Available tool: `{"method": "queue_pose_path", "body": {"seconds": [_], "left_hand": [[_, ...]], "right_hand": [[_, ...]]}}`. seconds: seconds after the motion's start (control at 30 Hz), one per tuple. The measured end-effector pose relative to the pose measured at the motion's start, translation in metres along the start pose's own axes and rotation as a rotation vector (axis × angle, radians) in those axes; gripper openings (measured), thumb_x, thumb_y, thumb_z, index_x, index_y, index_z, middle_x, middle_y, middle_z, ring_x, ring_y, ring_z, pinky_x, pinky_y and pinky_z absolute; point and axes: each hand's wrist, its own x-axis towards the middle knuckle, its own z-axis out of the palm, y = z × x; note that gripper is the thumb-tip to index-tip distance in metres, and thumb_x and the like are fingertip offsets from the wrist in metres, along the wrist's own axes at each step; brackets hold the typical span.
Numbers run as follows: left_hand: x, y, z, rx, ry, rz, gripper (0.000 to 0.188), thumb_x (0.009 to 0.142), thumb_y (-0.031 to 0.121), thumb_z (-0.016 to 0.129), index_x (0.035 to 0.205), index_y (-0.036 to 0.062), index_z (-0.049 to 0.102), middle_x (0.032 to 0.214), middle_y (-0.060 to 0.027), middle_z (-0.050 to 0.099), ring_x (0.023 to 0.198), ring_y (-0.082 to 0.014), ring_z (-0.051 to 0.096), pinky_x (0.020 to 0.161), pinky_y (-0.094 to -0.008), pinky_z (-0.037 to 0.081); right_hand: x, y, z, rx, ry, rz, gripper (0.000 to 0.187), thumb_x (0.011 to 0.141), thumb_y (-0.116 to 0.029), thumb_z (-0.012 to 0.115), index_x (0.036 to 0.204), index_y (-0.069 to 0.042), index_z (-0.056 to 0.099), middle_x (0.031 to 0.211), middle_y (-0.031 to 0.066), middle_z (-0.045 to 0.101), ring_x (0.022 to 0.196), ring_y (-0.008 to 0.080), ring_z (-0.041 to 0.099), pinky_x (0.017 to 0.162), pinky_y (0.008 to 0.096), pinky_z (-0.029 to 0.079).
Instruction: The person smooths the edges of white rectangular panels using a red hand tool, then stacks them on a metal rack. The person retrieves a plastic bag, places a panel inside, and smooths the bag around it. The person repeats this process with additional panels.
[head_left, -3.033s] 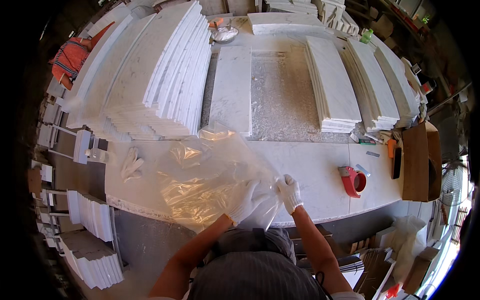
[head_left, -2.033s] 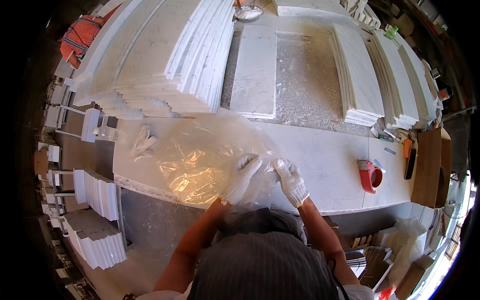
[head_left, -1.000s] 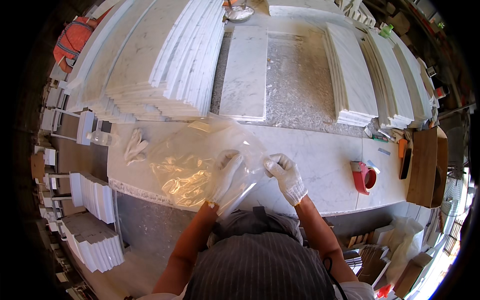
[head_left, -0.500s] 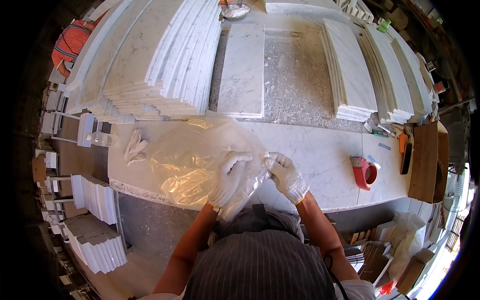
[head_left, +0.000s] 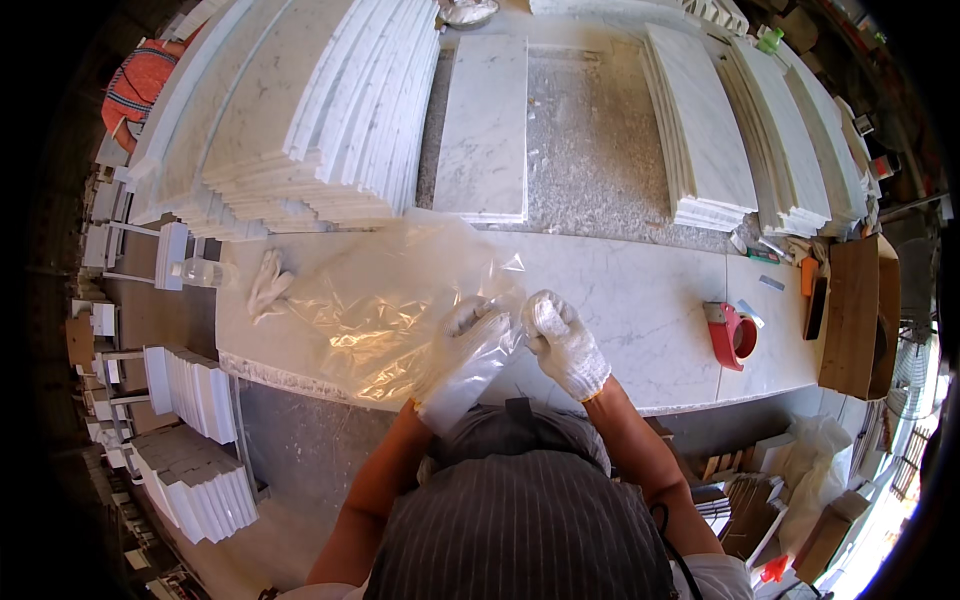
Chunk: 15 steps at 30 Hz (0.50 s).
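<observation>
A clear plastic bag lies crumpled and shiny over the near part of the marble worktop. My left hand, in a white knit glove, is curled at the bag's right side, and a fold of film covers its fingers and wrist. Close beside it, my right hand, gloved too, has its fingers pinched together at the edge of the film. A thin marble slab rests just beyond the bag. To the bag's left lies a loose white glove.
Tall stacks of marble slabs stand at the far left, with more slab stacks at the far right. A red tape dispenser and a cardboard box are at right. A plastic bottle lies at the left edge. A person is behind the stacks.
The film's right side has drawn in to the left and now lies across my left hand and wrist. My right hand has shifted slightly left, its fingers more curled.
</observation>
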Motion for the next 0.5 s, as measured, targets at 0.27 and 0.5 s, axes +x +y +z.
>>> {"method": "queue_pose_path", "body": {"seconds": [0.27, 0.5], "left_hand": [[0.001, 0.007, -0.001, 0.036, 0.102, -0.062, 0.02, 0.093, 0.012, 0.067, 0.11, 0.0018, 0.063, 0.095, -0.0008, 0.063, 0.084, -0.0061, 0.059, 0.072, -0.0222, 0.049], [-0.001, 0.004, 0.006, 0.365, 0.072, 0.317, 0.017, 0.091, 0.01, 0.069, 0.104, 0.0012, 0.063, 0.098, -0.0027, 0.062, 0.086, -0.0083, 0.059, 0.075, -0.0244, 0.049]], "right_hand": [[0.003, 0.006, -0.011, 0.204, 0.008, -0.023, 0.032, 0.099, -0.037, 0.06, 0.103, -0.006, 0.059, 0.094, 0.0003, 0.056, 0.084, 0.0104, 0.051, 0.076, 0.0266, 0.046], [-0.005, -0.008, -0.001, -0.31, 0.003, -0.125, 0.039, 0.101, -0.033, 0.058, 0.118, 0.001, 0.06, 0.109, 0.0075, 0.065, 0.099, 0.0145, 0.062, 0.089, 0.0296, 0.051]]}}
